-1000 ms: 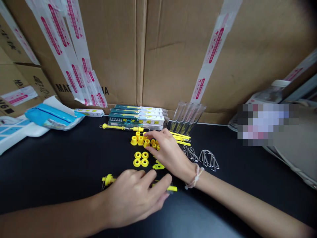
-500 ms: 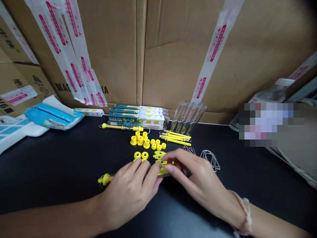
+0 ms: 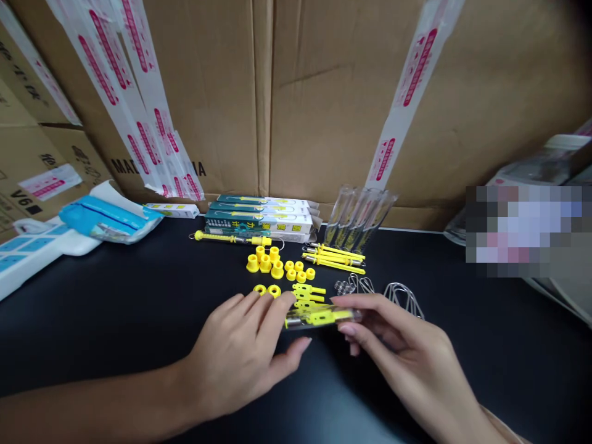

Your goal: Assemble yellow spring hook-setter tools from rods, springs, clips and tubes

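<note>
A clear-tube spring scale with a yellow plate and a metal spring inside lies crosswise between my hands. My right hand pinches its right end between thumb and fingers. Over its left part bends my left hand, the thumb stretched away from the tube; that end is hidden behind the fingers. Just beyond are flat yellow plates and yellow rings, partly covered by my left hand. Small springs and bent wire hooks lie beyond my right hand.
Farther back stand yellow caps, small yellow knobs, yellow rods, clear tubes and stacked boxes. An assembled spring scale lies before them. A blue packet is left; a bottle is right.
The spring scale has shifted right, and its yellow left end has gone from view behind my left hand. My right hand has moved right with the tube's end; my left thumb has opened away.
</note>
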Demonstrator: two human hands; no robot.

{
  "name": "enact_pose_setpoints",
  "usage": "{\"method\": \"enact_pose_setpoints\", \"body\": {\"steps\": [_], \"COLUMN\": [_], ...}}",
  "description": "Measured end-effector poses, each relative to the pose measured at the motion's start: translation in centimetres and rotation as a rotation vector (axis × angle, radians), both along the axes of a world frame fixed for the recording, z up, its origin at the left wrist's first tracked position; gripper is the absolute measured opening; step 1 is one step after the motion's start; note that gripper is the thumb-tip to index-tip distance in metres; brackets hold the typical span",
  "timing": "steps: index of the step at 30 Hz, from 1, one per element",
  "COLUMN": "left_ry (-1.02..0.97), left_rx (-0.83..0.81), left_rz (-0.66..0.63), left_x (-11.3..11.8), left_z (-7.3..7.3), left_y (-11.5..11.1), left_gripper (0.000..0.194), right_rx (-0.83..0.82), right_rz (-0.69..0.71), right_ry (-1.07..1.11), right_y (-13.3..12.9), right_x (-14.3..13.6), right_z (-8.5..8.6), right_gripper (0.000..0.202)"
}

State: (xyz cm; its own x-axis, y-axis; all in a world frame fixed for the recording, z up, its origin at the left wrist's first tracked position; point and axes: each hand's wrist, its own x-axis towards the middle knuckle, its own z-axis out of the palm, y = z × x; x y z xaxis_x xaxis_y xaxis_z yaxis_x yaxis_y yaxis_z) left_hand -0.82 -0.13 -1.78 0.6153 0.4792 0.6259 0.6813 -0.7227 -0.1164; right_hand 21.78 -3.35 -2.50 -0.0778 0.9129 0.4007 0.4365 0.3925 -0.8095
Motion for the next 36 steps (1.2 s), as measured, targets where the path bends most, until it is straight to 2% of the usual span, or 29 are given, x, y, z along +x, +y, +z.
{"method": "enact_pose_setpoints", "body": {"steps": [8, 16, 20, 23, 27, 32, 36], "left_ry": [0.001, 0.055, 0.050, 0.027, -0.100, -0.194, -0.244], "left_rx": [-0.017, 0.024, 0.045, 0.041, -0.115, -0.261, -0.363], "left_rz": [-0.027, -0.051, -0.065, -0.064, -0.121, -0.097, -0.142], "left_x": [-0.2, -0.2, -1.5, -2.8, -3.6, -3.5, -3.7], "left_z": [-0.1, 0.2, 0.8, 0.9, 0.3, -0.2, -0.1], "left_y": [0.1, 0.2, 1.0, 1.9, 2.6, 2.6, 2.5], "left_gripper": [0.023, 0.013, 0.009, 0.019, 0.019, 0.013, 0.022], "right_rx": [-0.186, -0.105, -0.080, -0.068, -0.054, -0.054, -0.100], "right_rz": [0.036, -0.025, -0.040, -0.033, 0.004, 0.025, 0.042], "right_ry": [0.030, -0.021, 0.012, 0.053, 0.036, 0.046, 0.027], "right_y": [-0.4, -0.2, -0.3, -0.2, 0.2, 0.6, 0.7], "right_x": [0.3, 1.3, 1.2, 1.1, 1.0, 1.1, 1.1], "right_z": [-0.2, -0.7, -0.5, -0.4, -0.4, -0.5, -0.5], "right_gripper": [0.017, 0.010, 0.009, 0.010, 0.013, 0.029, 0.025]}}
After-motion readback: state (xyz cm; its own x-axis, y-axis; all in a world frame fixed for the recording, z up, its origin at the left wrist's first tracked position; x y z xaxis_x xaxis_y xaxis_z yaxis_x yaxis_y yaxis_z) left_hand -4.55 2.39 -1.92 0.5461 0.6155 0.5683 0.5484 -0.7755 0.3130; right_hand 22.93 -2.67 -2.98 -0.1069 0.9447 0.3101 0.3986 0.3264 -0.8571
